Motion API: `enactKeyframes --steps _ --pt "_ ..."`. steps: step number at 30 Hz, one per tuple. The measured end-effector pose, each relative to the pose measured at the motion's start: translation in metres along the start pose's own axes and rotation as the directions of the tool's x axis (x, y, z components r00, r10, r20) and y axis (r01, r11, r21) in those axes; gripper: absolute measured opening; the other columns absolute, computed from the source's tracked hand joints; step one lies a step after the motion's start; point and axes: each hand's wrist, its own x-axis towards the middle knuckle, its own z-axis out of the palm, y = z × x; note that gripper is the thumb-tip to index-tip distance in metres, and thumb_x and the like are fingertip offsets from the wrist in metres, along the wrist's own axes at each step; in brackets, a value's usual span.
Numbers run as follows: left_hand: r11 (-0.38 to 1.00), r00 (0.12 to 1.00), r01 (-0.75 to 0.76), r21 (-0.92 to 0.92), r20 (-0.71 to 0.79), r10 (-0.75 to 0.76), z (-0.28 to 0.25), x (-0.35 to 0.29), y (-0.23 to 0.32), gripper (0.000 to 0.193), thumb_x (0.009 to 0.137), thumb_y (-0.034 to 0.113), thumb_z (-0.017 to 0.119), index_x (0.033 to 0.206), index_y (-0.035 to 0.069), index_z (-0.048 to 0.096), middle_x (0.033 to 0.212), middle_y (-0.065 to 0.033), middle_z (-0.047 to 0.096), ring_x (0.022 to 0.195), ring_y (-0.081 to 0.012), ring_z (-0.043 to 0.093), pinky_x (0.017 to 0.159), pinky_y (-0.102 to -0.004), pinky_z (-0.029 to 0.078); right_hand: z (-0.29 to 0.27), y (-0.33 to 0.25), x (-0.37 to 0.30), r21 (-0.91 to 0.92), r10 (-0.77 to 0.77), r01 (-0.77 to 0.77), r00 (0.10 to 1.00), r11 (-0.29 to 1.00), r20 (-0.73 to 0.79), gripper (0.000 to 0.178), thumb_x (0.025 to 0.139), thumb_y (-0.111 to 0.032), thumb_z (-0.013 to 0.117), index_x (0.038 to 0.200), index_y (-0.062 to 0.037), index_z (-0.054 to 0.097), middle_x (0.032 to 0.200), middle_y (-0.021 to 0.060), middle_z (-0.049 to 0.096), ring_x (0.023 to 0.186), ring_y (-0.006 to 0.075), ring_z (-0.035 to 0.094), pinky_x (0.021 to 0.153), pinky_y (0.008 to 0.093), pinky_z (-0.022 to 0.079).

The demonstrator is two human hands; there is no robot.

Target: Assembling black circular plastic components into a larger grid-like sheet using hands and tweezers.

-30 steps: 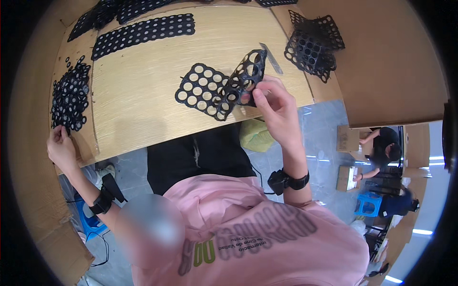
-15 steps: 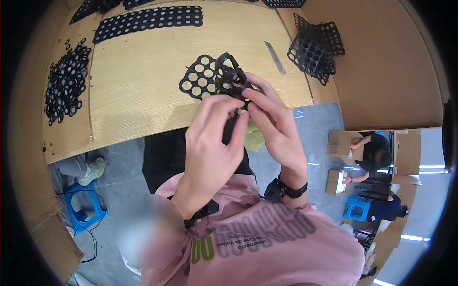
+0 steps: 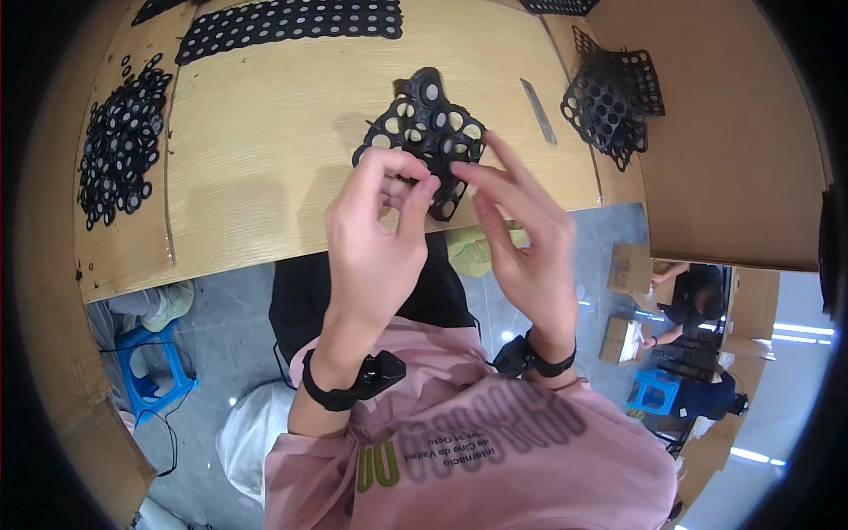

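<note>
A black sheet with round holes lies crumpled at the table's near side, overlapping itself. Against its near left edge, my left hand is closed in a pinch, thumb and forefinger together. Whatever sits between those fingertips is too small or hidden to name. My right hand is at the sheet's right side, fingers apart and slightly blurred. Its forefinger tip is at the sheet, while the thumb stands away from it.
Loose black rings are heaped at the left. A long perforated black strip lies along the far side. A flat metal blade rests right of the sheet, before more tangled perforated sheets. A cardboard wall rises at the right.
The perforated sheet has gone from partly raised and folded in my hands to lying lower and more spread. My right fingers have parted and moved away from my left hand.
</note>
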Motion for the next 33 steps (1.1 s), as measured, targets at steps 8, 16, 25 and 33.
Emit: enactKeyframes --steps 8,16,25,33 --pt "0.887 0.966 0.214 -0.409 0.220 -0.132 -0.013 0.003 0.005 0.017 0.087 -0.008 0.062 0.100 -0.001 0.053 0.097 -0.0077 0.062 0.084 -0.0117 0.062 0.077 -0.0253 0.049 -0.001 0.015 0.006 0.691 0.319 -0.334 0.935 0.641 0.157 0.031 0.089 -0.001 0.065 0.118 0.0037 0.055 0.104 0.0067 0.064 0.091 0.0099 0.061 0.078 0.0244 0.051" --pt "0.987 0.975 -0.066 -0.149 0.201 0.096 -0.005 0.008 0.001 0.026 0.081 -0.005 0.070 0.106 -0.005 0.063 0.103 -0.0135 0.063 0.084 -0.0159 0.065 0.072 -0.0274 0.054 -0.002 0.030 0.005 0.824 0.246 -0.387 0.919 0.413 0.308 0.026 0.089 -0.001 0.064 0.115 0.0033 0.060 0.101 0.0047 0.065 0.091 0.0094 0.061 0.075 0.0241 0.051" --pt "0.975 0.965 0.067 -0.213 0.263 -0.009 -0.003 0.005 0.007 0.031 0.076 -0.008 0.072 0.107 -0.007 0.064 0.108 -0.0137 0.059 0.092 -0.0185 0.065 0.079 -0.0288 0.056 0.009 0.031 -0.005 0.874 0.274 -0.349 0.925 0.338 0.263 0.021 0.091 -0.004 0.063 0.111 0.0037 0.062 0.097 0.0039 0.066 0.084 0.0080 0.060 0.074 0.0232 0.050" --pt "0.942 0.960 0.174 -0.288 0.261 -0.098 -0.001 0.000 0.006 0.030 0.077 -0.011 0.070 0.106 -0.007 0.063 0.107 -0.0119 0.058 0.093 -0.0170 0.064 0.082 -0.0276 0.055 0.012 0.022 -0.009 0.812 0.325 -0.344 0.924 0.472 0.203 0.017 0.093 -0.006 0.062 0.107 0.0025 0.063 0.095 0.0013 0.064 0.083 0.0056 0.057 0.073 0.0220 0.048"
